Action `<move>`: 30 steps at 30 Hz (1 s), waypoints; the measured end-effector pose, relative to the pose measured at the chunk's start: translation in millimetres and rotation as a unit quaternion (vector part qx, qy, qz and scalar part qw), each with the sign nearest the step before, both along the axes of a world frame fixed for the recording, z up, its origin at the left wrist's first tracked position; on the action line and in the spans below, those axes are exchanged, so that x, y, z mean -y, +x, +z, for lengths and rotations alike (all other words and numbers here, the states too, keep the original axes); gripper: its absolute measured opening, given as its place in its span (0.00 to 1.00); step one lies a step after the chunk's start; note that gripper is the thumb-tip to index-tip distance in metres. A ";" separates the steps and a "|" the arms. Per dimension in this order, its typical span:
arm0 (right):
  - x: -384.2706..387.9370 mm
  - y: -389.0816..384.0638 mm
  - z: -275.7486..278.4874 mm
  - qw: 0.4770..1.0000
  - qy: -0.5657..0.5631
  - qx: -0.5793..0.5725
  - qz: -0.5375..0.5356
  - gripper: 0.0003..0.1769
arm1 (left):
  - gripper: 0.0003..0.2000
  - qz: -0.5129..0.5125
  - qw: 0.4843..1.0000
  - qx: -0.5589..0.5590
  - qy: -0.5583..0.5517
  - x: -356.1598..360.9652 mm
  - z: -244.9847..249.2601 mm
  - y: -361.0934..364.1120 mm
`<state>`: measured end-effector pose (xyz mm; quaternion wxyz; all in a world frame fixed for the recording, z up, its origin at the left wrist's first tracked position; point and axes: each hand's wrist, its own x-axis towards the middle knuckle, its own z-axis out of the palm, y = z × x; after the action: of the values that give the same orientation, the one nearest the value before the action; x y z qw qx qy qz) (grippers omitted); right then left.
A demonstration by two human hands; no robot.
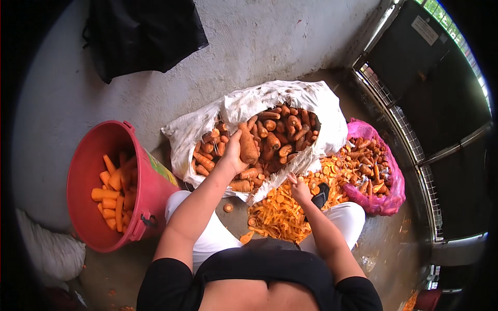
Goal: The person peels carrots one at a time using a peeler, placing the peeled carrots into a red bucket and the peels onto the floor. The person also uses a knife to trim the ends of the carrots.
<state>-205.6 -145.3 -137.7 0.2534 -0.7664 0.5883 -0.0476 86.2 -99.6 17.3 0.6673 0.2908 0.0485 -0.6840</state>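
My left hand (234,154) grips a thick unpeeled carrot (248,143), held over the mouth of a white woven sack (316,96) full of dirty carrots. My right hand (300,191) is closed above a heap of orange peelings and cut carrot ends (280,217) on the floor. What it holds, if anything, is too small to make out. The two hands are apart, the right one lower and to the right of the sack's opening.
A red bucket (78,207) with peeled carrots (107,194) stands at my left. On the right, a pink bag (391,199) holds carrot pieces. A black sandal (321,194) shows among the peelings. Behind are a grey wall (259,46) and a dark gate (420,67).
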 end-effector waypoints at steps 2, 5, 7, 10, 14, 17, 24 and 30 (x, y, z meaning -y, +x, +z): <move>-0.6 13.9 20.0 0.998 0.004 -0.063 0.009 0.19 | 0.16 0.003 0.999 -0.037 0.010 -0.7 2.9 0.5; 3.8 24.0 19.3 0.996 -0.007 -0.085 0.009 0.16 | 0.15 0.018 0.999 -0.034 0.018 -2.1 5.0 2.7; 9.1 25.0 20.1 0.986 -0.151 -0.064 0.039 0.18 | 0.19 0.006 1.000 -0.003 -0.010 -3.3 9.7 2.8; 28.2 36.2 46.6 0.993 -0.111 -0.028 0.006 0.16 | 0.22 -0.031 0.998 0.056 -0.029 -2.8 13.4 4.7; 53.1 47.2 106.0 0.988 -0.021 0.154 0.025 0.23 | 0.21 -0.045 0.996 0.061 -0.042 -5.2 16.8 0.6; 48.2 44.9 183.8 0.920 0.157 0.350 0.084 0.29 | 0.20 -0.023 0.997 0.066 -0.014 -10.6 31.6 -11.2; 43.7 37.6 219.9 0.885 0.107 0.417 0.175 0.21 | 0.19 -0.048 0.999 0.004 0.000 -9.2 22.1 -26.4; 44.8 46.9 223.0 0.934 0.056 0.336 0.104 0.28 | 0.19 -0.108 0.994 -0.012 0.013 -29.6 32.9 -53.5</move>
<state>-158.6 -190.2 85.3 0.4825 -0.7473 0.3875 -0.2421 32.7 -70.0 50.2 0.5849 0.2948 0.0336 -0.7549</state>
